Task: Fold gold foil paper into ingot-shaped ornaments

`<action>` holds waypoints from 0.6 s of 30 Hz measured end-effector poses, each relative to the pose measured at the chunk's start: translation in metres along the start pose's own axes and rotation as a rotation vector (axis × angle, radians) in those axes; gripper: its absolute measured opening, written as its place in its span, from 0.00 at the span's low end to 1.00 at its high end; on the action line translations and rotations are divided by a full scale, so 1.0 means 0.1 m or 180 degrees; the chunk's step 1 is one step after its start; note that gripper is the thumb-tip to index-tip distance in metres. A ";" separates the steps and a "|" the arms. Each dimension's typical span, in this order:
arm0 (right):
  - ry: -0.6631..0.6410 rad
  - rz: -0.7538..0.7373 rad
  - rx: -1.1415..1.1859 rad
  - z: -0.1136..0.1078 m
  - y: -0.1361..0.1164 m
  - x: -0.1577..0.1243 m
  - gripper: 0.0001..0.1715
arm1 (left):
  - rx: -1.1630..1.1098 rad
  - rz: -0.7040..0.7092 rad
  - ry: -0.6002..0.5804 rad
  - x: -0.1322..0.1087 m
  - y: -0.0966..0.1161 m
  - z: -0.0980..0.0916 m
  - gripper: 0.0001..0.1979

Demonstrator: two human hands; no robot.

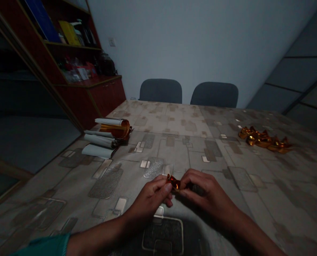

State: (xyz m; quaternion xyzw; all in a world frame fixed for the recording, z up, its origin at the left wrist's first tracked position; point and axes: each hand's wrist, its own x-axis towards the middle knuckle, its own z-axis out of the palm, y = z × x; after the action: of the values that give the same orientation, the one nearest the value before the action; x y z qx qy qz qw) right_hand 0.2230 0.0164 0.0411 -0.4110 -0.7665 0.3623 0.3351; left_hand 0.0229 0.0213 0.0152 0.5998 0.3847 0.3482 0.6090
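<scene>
Just above the near middle of the table, a small folded piece of shiny orange-gold foil paper (173,182) is held between both hands. My left hand (158,192) pinches its left end between thumb and fingers. My right hand (201,186) grips the right end, its fingers curled and partly hiding the piece. Farther right on the table lies a cluster of folded gold foil pieces (265,139). To the left sits a stack of curled foil sheets (109,137) with pale backs and a gold face showing.
A patterned tablecloth (174,149) covers the table (195,121). Two dark chairs (160,90) stand at its far side against a pale wall (201,42). At the left is a red-brown cabinet (105,96) with shelves of bags and other items.
</scene>
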 end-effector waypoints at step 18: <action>-0.0079 -0.0064 -0.0179 -0.02 0.01 -0.01 0.05 | -0.0722 -0.0479 0.0529 0.00 0.00 0.00 0.12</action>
State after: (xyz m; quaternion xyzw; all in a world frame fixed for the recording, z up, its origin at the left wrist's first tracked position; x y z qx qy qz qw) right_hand 0.2257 0.0162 0.0406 -0.4080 -0.7846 0.3423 0.3174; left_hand 0.0233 0.0214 0.0147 0.4658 0.4358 0.3912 0.6634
